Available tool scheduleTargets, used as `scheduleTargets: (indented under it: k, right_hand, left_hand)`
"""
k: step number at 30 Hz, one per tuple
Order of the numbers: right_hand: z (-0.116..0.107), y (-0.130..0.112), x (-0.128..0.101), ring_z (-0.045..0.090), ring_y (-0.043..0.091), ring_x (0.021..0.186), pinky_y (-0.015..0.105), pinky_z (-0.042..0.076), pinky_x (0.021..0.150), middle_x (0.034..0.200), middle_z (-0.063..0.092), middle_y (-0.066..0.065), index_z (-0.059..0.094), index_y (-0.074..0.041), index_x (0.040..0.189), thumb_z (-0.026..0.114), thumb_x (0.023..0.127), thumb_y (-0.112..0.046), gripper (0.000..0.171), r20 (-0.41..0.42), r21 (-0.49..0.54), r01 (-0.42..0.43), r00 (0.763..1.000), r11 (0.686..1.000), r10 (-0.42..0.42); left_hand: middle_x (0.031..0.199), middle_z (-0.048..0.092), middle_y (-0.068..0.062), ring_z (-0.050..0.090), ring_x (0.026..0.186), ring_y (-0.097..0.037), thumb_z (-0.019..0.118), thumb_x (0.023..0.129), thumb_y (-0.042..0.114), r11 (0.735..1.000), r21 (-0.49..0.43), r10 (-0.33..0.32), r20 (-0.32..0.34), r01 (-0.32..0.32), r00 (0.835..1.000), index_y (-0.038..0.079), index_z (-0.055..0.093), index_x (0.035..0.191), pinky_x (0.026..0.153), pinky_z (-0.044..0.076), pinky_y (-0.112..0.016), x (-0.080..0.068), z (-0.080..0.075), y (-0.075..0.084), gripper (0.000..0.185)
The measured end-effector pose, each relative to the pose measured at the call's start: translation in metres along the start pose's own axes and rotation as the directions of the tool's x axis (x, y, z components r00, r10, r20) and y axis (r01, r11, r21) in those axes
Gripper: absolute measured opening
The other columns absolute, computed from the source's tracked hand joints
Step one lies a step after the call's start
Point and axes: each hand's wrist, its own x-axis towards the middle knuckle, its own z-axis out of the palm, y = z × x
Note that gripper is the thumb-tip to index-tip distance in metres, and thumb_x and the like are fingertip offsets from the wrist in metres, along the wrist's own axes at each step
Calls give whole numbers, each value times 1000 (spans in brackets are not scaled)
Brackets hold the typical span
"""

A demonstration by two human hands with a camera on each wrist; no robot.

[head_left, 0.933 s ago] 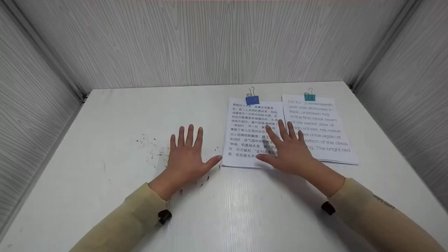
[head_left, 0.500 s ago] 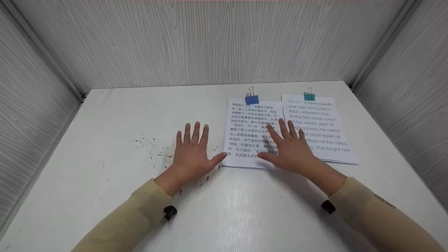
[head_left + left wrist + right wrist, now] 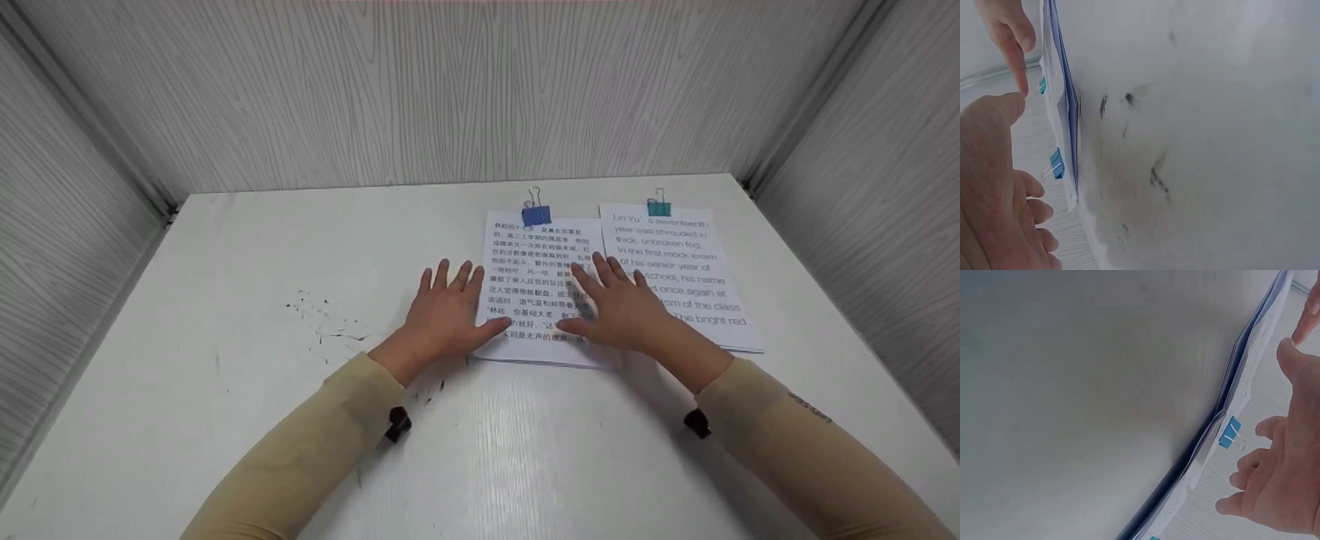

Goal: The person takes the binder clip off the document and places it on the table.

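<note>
Two clipped stacks of printed paper lie on the white table (image 3: 525, 450). The left stack (image 3: 536, 262) has Chinese text and a blue binder clip (image 3: 535, 214). The right stack (image 3: 682, 255) has English text and a teal binder clip (image 3: 658, 208). My left hand (image 3: 448, 311) lies flat with straight fingers at the left stack's left edge, thumb on its lower corner. My right hand (image 3: 615, 304) rests flat and open on the left stack's right side, partly over the right stack. In the left wrist view the stack edge (image 3: 1064, 112) and blue clip (image 3: 1057, 164) show beside the thumb.
Dark specks and scuff marks (image 3: 322, 319) dot the table left of the hands. Grey wood-grain walls (image 3: 450, 97) enclose the table on the back and both sides. Beige sleeves cover both forearms.
My left hand slid rightward from the bare table to the left stack's edge, its thumb now on the paper. The right hand shifted slightly left and forward on the stack.
</note>
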Motion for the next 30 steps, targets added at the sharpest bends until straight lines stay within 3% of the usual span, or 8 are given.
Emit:
scheduleTargets:
  k: [5, 11, 18, 30]
  right_hand:
    - [-1, 5, 8, 7, 46, 161, 71, 10, 125, 175, 7, 24, 16, -14, 171, 54, 97, -77, 105, 37, -22, 15, 999, 1000, -15]
    - [-2, 8, 16, 8, 41, 162, 62, 9, 129, 176, 9, 20, 21, -12, 171, 64, 97, -67, 101, 87, 61, 29, 996, 998, -35]
    - [-3, 8, 21, 23, 51, 156, 64, 26, 125, 175, 20, 15, 31, -12, 168, 69, 97, -61, 95, 146, 119, 8, 989, 993, -25]
    - [-2, 6, 23, 30, 49, 153, 58, 30, 125, 172, 22, 22, 32, -7, 166, 70, 98, -58, 94, 147, 111, 53, 987, 992, -69]
  left_hand:
    - [176, 19, -13, 7, 162, -42, 42, 101, 76, 1000, 15, 15, 40, -15, 999, 9, 22, 170, 131, 5, -55, 12, 0, 6, 98]
    - [176, 21, -10, 10, 162, -39, 50, 102, 69, 999, -13, 42, 56, -42, 998, 10, 25, 170, 132, 7, -49, 22, 3, 8, 93]
    - [175, 24, -9, 12, 162, -40, 52, 103, 65, 996, -64, 65, 98, -59, 993, 9, 28, 169, 132, 9, -46, 23, 8, 8, 89]
    - [173, 27, -14, 16, 161, -38, 53, 104, 62, 996, -29, 85, 125, -82, 989, 4, 31, 167, 132, 12, -45, 25, 6, 8, 89]
